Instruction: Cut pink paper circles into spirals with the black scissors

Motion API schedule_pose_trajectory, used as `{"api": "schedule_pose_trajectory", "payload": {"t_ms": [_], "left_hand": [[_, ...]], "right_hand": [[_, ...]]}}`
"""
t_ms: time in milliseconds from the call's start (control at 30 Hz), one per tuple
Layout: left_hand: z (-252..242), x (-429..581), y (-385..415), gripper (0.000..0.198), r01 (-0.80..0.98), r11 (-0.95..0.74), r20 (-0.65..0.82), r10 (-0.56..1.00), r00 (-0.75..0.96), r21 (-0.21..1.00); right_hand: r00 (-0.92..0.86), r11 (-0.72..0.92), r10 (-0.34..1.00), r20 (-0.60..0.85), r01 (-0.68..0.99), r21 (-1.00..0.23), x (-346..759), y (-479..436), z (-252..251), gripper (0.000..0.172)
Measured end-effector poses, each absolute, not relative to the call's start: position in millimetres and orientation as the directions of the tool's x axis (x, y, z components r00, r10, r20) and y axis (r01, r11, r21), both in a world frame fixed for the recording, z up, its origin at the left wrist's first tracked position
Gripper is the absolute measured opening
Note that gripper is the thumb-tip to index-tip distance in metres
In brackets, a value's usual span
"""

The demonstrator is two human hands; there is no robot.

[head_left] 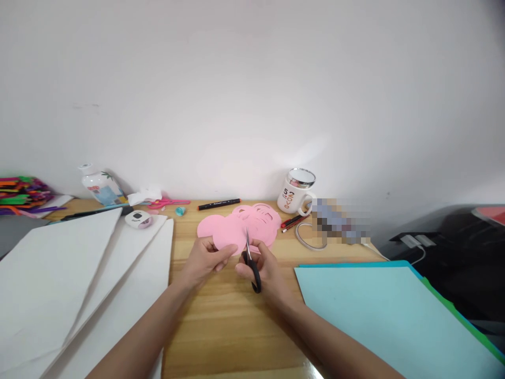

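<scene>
My left hand (208, 259) pinches the lower edge of a rounded pink paper piece (228, 234) between thumb and fingers. In my right hand (265, 268) is a pair of black-handled scissors (254, 276), its blades pointing up and away from me at the paper's right edge. Whether the blades are parted or closed I cannot tell. Behind the held piece lie more pink paper cutouts (265, 223) with rounded edges and curved slits, partly overlapped by it in view.
White sheets (59, 273) cover the left side; light blue sheets (379, 305) lie at right. A mug (294, 192), red pens (291, 221), a black marker (219, 204), pink scissors (168, 202), a white bottle (103, 187) and bundled pipe cleaners (23, 192) line the back.
</scene>
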State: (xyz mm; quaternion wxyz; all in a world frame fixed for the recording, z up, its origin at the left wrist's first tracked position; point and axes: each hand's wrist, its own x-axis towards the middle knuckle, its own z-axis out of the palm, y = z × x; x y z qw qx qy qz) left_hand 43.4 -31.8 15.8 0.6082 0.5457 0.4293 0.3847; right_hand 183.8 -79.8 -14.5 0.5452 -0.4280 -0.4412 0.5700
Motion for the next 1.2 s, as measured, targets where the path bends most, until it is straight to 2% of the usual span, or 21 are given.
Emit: {"api": "schedule_pose_trajectory", "payload": {"t_ms": [400,1200], "left_hand": [[16.4,43.1,-31.8,0.035,-0.026,0.074,-0.06,0.938,0.342,0.997],[15.9,42.1,-30.1,0.033,-0.143,0.095,-0.046,0.947,0.317,0.985]], "right_hand": [[-0.037,-0.029,0.999,-0.019,-0.271,-0.962,184.3,-80.3,-9.5,0.05],[-0.02,-0.04,0.999,-0.037,-0.16,-0.986,185.4,-80.9,-6.8,0.047]]}}
